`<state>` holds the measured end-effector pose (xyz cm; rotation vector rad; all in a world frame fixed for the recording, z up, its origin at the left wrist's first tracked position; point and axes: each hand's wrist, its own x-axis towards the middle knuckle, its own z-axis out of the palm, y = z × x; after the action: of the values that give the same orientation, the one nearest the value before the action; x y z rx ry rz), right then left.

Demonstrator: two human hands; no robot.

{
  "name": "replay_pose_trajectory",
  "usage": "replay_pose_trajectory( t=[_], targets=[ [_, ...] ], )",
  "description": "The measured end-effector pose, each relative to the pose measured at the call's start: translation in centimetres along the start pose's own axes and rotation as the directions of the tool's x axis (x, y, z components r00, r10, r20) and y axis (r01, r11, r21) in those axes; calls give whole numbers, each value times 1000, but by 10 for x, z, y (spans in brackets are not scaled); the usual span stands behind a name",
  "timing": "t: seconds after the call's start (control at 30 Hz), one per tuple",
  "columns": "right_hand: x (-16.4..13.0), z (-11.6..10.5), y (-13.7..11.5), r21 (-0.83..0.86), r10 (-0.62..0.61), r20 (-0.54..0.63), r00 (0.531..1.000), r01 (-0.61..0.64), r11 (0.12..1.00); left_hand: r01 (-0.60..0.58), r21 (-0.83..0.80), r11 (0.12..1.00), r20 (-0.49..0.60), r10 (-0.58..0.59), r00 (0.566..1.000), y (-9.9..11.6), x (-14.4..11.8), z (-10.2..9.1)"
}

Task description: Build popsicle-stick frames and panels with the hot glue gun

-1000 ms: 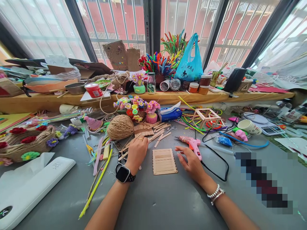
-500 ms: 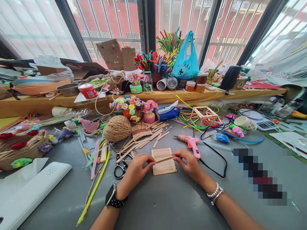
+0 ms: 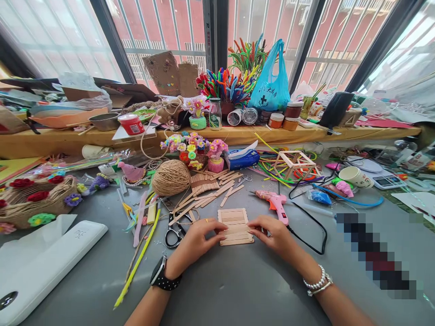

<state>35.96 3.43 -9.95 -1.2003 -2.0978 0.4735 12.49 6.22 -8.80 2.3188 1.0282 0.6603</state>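
A small panel of wooden craft sticks point(image 3: 234, 217) lies flat on the grey table in front of me. Across its middle is a single craft stick point(image 3: 237, 230), held at both ends. My left hand point(image 3: 204, 235) pinches the left end between thumb and fingers. At the right end, my right hand point(image 3: 272, 233) does the same, its fingertips at the panel's edge. Whether the stick rests fully on the panel I cannot tell. Just beyond my right hand lies a pink glue gun point(image 3: 276, 203). Black-handled scissors point(image 3: 174, 235) are left of my left hand.
Loose craft sticks point(image 3: 212, 194) and a ball of twine point(image 3: 171, 177) lie behind the panel. A black cord point(image 3: 319, 226) curls at right. Yellow pipe cleaner point(image 3: 139, 258) and a white device point(image 3: 64, 267) are at left. A stick frame point(image 3: 295, 164) stands farther back.
Both hands have lowered the craft stick from a slant above the panel to level across it. The view has shifted slightly, moving the whole scene rightward.
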Motion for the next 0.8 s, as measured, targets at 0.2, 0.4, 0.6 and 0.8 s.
replay_pose_trajectory(
  t=[0.2, 0.4, 0.6, 0.8],
  targets=[
    [-1, -2, 0, -84, -63, 93, 994, 71, 994, -74, 174, 982, -25, 79, 997, 0, -6, 4],
    [-2, -4, -8, -126, -47, 128, 991, 64, 990, -88, 235, 968, -35, 99, 995, 5, -12, 3],
    [-1, -2, -9, -129, -61, 121, 991, 76, 989, -85, 264, 961, -43, 100, 994, 5, -12, 4],
    [-1, -2, -8, -126, -45, 151, 987, 64, 990, -78, 286, 955, -34, 91, 995, 4, -12, 5]
  ],
)
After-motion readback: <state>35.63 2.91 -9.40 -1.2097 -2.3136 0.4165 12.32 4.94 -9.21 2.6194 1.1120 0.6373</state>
